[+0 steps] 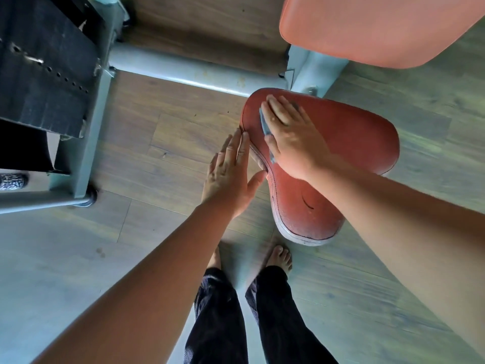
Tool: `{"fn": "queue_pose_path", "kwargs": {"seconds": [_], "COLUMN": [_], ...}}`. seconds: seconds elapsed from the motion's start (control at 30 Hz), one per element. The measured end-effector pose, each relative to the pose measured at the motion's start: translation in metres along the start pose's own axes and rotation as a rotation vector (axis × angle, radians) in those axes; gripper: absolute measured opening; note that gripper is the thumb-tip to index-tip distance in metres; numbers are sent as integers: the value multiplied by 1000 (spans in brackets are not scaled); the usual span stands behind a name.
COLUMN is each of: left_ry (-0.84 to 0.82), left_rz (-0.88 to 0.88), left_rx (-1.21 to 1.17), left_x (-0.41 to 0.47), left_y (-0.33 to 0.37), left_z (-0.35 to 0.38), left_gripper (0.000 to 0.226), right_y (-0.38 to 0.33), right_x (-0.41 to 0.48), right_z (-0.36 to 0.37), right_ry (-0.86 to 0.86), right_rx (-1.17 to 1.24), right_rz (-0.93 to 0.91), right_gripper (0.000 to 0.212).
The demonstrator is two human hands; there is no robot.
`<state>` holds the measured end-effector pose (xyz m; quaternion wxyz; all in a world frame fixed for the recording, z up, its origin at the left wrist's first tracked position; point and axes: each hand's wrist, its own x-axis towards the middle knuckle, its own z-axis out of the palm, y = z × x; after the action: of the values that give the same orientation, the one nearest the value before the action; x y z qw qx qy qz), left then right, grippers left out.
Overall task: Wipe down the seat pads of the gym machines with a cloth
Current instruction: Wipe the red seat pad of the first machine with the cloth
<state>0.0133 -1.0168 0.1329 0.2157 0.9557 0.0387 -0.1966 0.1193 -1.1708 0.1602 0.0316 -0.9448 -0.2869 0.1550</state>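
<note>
Standing at far left is one black weight stack (44, 67) in a grey frame (86, 143). One left hand (231, 174), fingers straight and holding nothing, touches the edge of one red seat pad (341, 143). One right hand (291, 137) presses flat on what looks like one blue-grey cloth (265, 122), mostly hidden, on that pad. One orange back pad (372, 27) sits above.
</note>
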Motion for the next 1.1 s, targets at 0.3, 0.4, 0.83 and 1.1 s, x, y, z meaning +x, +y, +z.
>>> {"fn": "queue_pose_path", "kwargs": {"seconds": [0.3, 0.4, 0.83, 1.1], "left_ry": [7, 5, 40, 70], "left_rz": [24, 42, 186, 248], "left_rx": [-1, 4, 56, 64], "left_x": [-11, -13, -18, -12], "left_y": [2, 5, 15, 33], "left_z": [1, 1, -3, 1], "left_gripper": [96, 91, 74, 70], "right_y": [-43, -19, -2, -39], "right_x": [-136, -86, -104, -164], "right_z": [13, 13, 20, 28], "right_ry": [-2, 33, 113, 138], "right_rx": [-10, -2, 69, 126], "right_rz": [-7, 87, 265, 205], "right_gripper": [61, 60, 60, 60]}}
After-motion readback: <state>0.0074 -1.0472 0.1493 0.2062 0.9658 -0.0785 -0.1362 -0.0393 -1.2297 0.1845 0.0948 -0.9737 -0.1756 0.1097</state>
